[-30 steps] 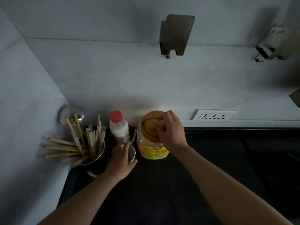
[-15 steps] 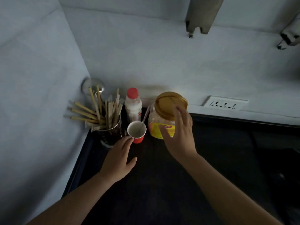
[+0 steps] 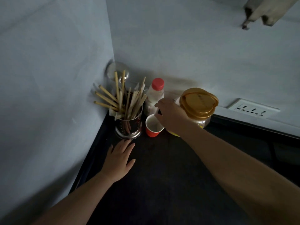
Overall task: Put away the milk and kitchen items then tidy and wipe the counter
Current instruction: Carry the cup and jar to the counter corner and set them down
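A red paper cup (image 3: pixel 152 127) with a white inside stands on the dark counter (image 3: pixel 162 184) in the corner. My right hand (image 3: pixel 172 116) hovers over its far rim, fingers pinched on the thin handle of a spoon that leans in the cup; most of the handle is hidden. Behind the cup is a white bottle with a red cap (image 3: pixel 155 93). To its right stands a clear jar with a gold lid (image 3: pixel 198 103), partly behind my wrist. My left hand (image 3: pixel 120 158) lies flat and open on the counter, just in front of a steel holder.
A steel holder full of wooden chopsticks (image 3: pixel 128 120) stands against the left wall, with a round metal object (image 3: pixel 116 71) in the corner behind it. A wall socket (image 3: pixel 253 109) sits at the right. A metal bracket (image 3: pixel 263 12) hangs on the wall above.
My right hand left the jar lid and moved left to the cup's rim, closing on the spoon. My left hand let go of the cup and dropped flat onto the counter. The view swung left.
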`<state>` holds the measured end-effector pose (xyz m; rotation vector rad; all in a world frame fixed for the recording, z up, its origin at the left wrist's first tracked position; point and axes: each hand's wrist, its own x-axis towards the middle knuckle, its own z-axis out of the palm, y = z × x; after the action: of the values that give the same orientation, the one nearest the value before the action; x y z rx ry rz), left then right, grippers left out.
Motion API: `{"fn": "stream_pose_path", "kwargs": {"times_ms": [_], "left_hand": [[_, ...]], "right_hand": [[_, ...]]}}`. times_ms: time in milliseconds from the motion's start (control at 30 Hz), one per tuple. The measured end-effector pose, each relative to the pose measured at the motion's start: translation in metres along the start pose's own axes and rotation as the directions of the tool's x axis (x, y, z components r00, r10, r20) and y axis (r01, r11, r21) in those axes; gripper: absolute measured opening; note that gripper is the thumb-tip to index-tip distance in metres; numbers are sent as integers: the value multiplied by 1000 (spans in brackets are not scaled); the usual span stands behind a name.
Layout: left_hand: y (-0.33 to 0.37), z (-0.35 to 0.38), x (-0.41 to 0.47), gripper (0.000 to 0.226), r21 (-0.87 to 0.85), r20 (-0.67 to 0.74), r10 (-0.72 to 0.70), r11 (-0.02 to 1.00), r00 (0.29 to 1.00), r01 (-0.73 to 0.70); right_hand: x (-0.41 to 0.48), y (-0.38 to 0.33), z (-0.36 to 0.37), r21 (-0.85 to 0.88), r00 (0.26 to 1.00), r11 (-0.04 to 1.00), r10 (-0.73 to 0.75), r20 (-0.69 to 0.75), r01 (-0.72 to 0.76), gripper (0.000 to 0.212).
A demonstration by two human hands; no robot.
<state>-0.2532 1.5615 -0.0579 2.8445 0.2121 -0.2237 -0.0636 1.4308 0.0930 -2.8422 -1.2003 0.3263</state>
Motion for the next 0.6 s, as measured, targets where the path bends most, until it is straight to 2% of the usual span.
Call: {"fn": "stream_pose_path", "kwargs": {"times_ms": [100, 167, 267, 333, 467, 600], "left_hand": [[-1, 6, -3, 58, 4, -31, 3, 1000, 1000, -3], [-3, 9, -5, 57, -4, -40, 1, 1000, 999, -1], [-6, 13, -5, 57, -23, -43, 8, 1000, 999, -9], [-7, 13, -5, 57, -34, -43, 3, 999, 999, -5], [-7, 13, -5, 58, -56, -33, -4, 998, 999, 3], [-8, 11, -5, 58, -18, -31, 10, 1000, 999, -10]], "right_hand": [[17, 0, -4, -279, 998, 959, -30, 53, 43, 24], [18, -1, -5, -474, 992, 875, -43, 117, 94, 11], [18, -3, 0, -613, 987, 781, -21, 161, 117, 6], [18, -4, 1, -587, 991, 803, -31, 133, 104, 7], [13, -5, -3, -415, 995, 908, -10, 103, 53, 8], [0, -3, -14, -262, 997, 964, 52, 55, -36, 13]]}}
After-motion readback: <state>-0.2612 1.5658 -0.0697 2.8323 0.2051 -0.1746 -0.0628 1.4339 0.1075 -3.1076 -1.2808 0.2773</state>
